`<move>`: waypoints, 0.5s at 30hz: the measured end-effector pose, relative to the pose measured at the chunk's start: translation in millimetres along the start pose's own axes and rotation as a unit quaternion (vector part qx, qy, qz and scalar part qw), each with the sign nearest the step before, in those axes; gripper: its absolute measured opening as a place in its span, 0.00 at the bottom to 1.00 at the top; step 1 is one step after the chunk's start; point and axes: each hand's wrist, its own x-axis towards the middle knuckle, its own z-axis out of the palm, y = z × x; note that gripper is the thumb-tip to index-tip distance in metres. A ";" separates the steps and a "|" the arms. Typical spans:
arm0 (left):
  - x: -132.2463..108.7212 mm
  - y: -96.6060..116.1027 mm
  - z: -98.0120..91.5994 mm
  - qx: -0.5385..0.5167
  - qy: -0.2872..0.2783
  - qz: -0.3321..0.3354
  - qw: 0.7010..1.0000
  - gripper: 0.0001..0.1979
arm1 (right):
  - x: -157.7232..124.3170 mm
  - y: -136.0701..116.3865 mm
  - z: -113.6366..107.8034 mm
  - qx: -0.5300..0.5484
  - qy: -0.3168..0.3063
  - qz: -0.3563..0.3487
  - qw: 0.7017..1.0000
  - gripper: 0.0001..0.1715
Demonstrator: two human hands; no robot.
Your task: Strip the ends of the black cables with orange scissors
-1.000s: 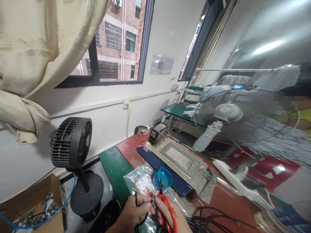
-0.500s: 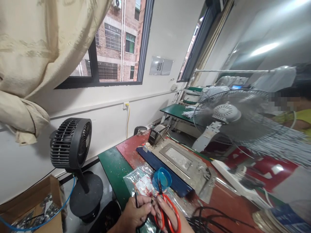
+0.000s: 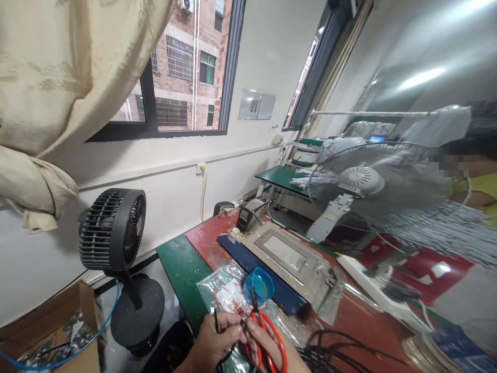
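While gripping a thin black wire (image 3: 216, 321) in the left hand (image 3: 212, 344) and red-handled snips (image 3: 267, 339) in the right hand (image 3: 272, 352), both clenched at the near edge of the desk (image 3: 182, 267), best to steady wrists against that edge. Judged from the pose: trimming or stripping the wire end. Keep the blades square to the wire, close gently, cut only the tip, and let scraps fall onto the clear plastic bag (image 3: 223, 287) just beyond the hands. Keep the loose black cables (image 3: 334, 349) to the right of the hands out of the blades. Beyond the bag, a blue cup (image 3: 259, 286) touching a flat metal machine (image 3: 287, 259). Left of the desk, on the floor, a black fan (image 3: 112, 230). No brand, label or writing readable anywhere.
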 end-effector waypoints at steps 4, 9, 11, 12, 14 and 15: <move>0.6 -2.9 -5.0 0.006 -0.018 0.021 1.000 0.20 | -3.4 -7.0 7.6 0.028 0.009 -0.014 0.999 0.28; -2.6 1.1 -6.8 0.027 0.043 -0.006 0.999 0.22 | -4.9 -12.4 7.7 0.023 0.002 -0.038 0.999 0.27; -3.3 3.9 -5.9 0.006 0.096 -0.006 0.995 0.24 | -5.2 -15.6 6.3 -0.013 -0.005 -0.048 0.999 0.26; -3.7 6.3 -4.9 -0.010 0.115 -0.003 0.993 0.23 | -5.4 -17.8 6.5 -0.040 -0.002 -0.057 0.998 0.25; -5.3 13.7 -2.0 -0.056 0.120 -0.006 0.991 0.23 | -6.6 -22.8 10.7 -0.108 0.013 -0.089 0.990 0.22; -7.0 18.6 -0.2 -0.081 0.112 -0.013 0.990 0.22 | -7.6 -25.3 14.9 -0.141 0.022 -0.109 0.984 0.20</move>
